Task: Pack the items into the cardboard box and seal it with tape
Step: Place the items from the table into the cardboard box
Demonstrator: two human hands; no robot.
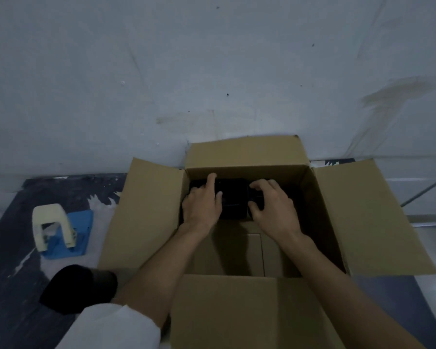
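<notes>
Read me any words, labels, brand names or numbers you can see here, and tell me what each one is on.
There is no readable text.
Box: plain brown flaps and walls, no print or label showing.
Black item inside the box, under the left hand and right hand: too dark to show any marking.
Hole punch on the floor: blurred, no lettering can be made out.
Wall sheet: only stains and specks.
</notes>
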